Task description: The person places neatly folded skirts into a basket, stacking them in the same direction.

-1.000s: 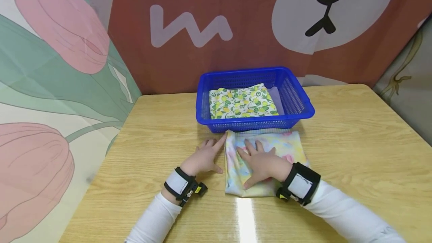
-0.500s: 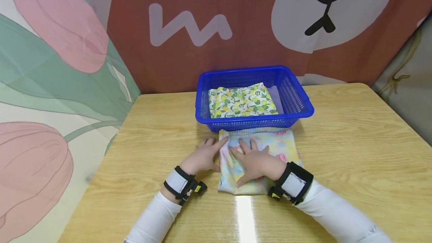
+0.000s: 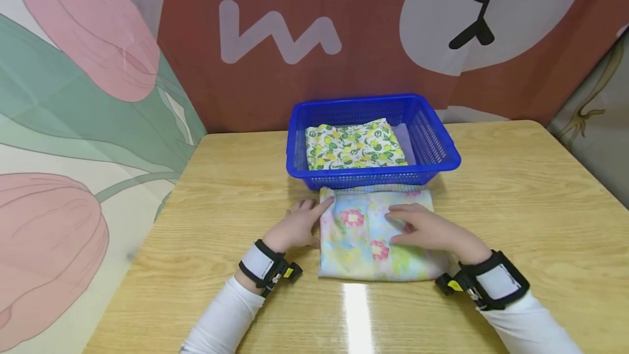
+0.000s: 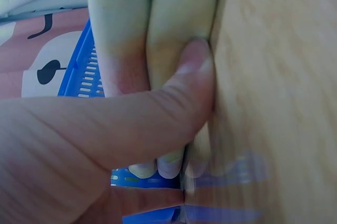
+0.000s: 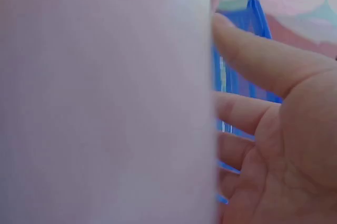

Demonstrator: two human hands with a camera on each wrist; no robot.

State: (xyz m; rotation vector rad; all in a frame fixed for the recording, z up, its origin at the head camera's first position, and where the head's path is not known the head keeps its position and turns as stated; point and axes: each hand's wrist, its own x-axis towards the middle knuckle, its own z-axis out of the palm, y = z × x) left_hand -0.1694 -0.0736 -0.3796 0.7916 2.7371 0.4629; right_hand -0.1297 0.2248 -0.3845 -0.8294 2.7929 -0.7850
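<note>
Lying flat under right hand straight fingers: folded floral cloth; left hand fingers flat at its left edge

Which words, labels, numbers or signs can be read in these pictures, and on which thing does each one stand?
None: no readable text anywhere.
Red backdrop: only a pale zigzag mark and a bear face, no letters.
Wrist bands: small yellow tags, too small to read.
Blue basket and flowered cloth: no label visible.
</note>
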